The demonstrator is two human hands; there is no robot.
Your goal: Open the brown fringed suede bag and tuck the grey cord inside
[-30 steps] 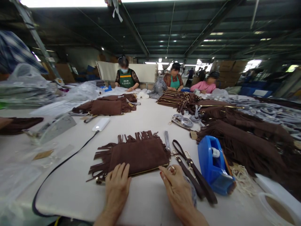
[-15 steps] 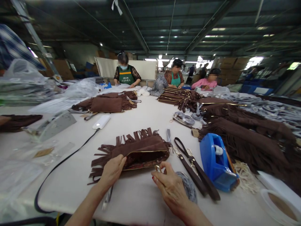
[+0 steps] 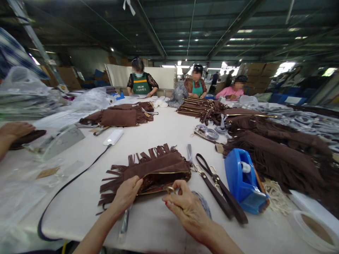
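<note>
The fringed suede pouch (image 3: 156,169), flat and shut a second ago, now gapes along its gold zipper near the table's (image 3: 164,134) front edge. Left hand (image 3: 127,192) pinches its lower lip; right hand (image 3: 185,208) grips the zipper pull (soft brown nap, patterned lining).

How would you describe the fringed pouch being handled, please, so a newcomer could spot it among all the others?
On the long white table, look at the near edge, just left of the blue tape dispenser. The pouch lies alone there between the left hand and right hand. Unlike the stacked, closed brown pouches farther back, its gold zip gapes open.
</note>
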